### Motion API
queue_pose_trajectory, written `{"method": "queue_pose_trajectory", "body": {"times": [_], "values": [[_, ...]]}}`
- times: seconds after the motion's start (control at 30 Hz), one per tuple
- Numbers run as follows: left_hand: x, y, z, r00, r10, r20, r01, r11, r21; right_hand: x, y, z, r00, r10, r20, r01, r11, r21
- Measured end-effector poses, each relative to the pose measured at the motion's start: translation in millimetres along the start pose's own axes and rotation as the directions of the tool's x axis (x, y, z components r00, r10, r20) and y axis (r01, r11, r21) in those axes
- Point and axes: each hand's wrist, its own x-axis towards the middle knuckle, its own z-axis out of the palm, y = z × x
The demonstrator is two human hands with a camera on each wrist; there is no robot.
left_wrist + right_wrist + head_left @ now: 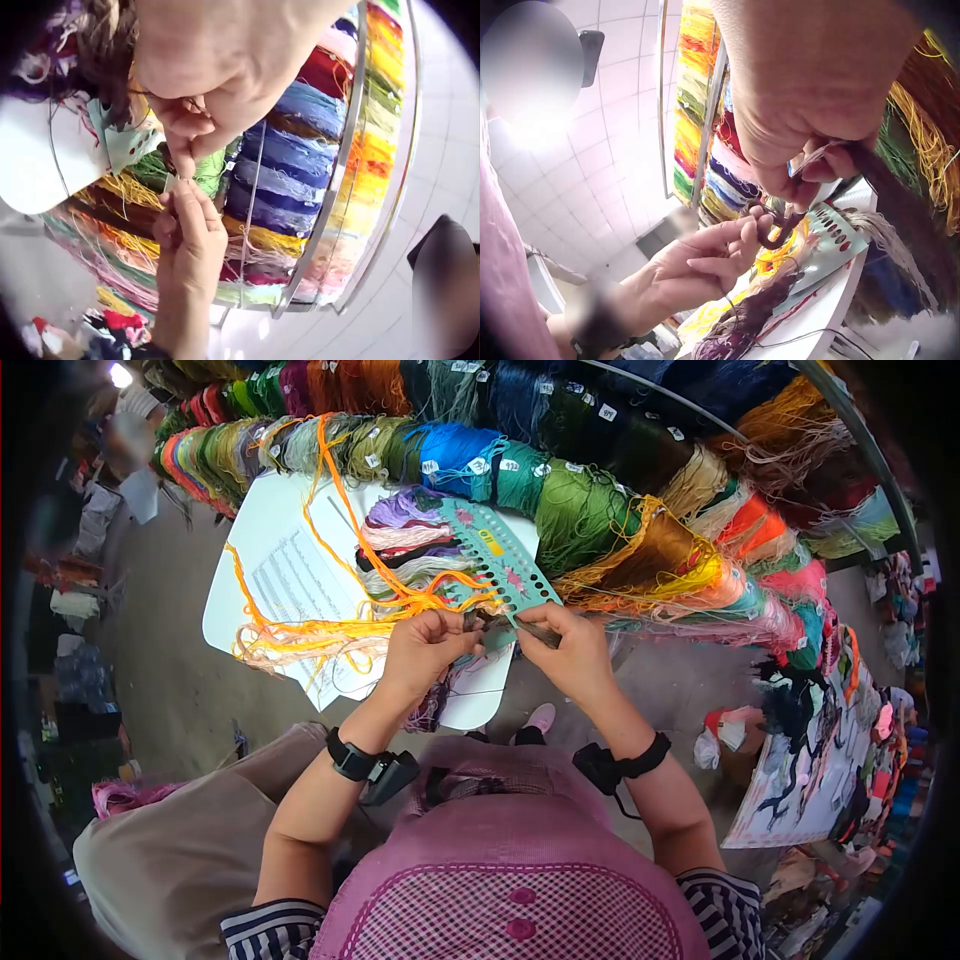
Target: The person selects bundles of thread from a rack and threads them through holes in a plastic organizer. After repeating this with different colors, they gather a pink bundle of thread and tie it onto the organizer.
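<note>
In the head view, a teal card [512, 568] with holes along its edges and a yellow label lies on a white board [235, 585]. Skeins of lilac, pink, white and orange thread hang from its left edge. My left hand [425, 650] and right hand [572, 655] meet at the card's near end. Between them runs a dark brown thread bundle [769, 238], bent into a loop in the right wrist view. Left fingertips pinch the loop, while my right fingers grip the same bundle higher up. Its passage through the card is hidden by the fingers.
Long orange thread [330, 455] trails over the board and a printed sheet [300, 575]. Behind it, a rack carries numbered hanks [455, 455] of many colours. At the right stands a panel [790, 790] hung with dark threads. A grey-brown cloth-covered form [190, 860] is at lower left.
</note>
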Motion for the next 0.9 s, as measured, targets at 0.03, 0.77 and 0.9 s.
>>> {"method": "queue_pose_trajectory", "body": {"times": [0.03, 0.77, 0.9], "values": [[0, 1, -1, 1.000, 0.001, 0.002, -0.001, 1.000, 0.005, 0, -1, 0, 1.000, -0.012, -0.005, 0.011, 0.999, -0.031], [25, -18, 15, 0.928, 0.066, 0.367, -0.224, 0.885, 0.407, -12, -13, -1, 0.935, 0.291, 0.203, -0.320, 0.939, 0.129], [-1, -12, 12, 0.943, -0.037, 0.331, 0.038, 0.999, 0.005, -13, 26, 17, 0.879, 0.159, 0.449, -0.447, 0.599, 0.664]]}}
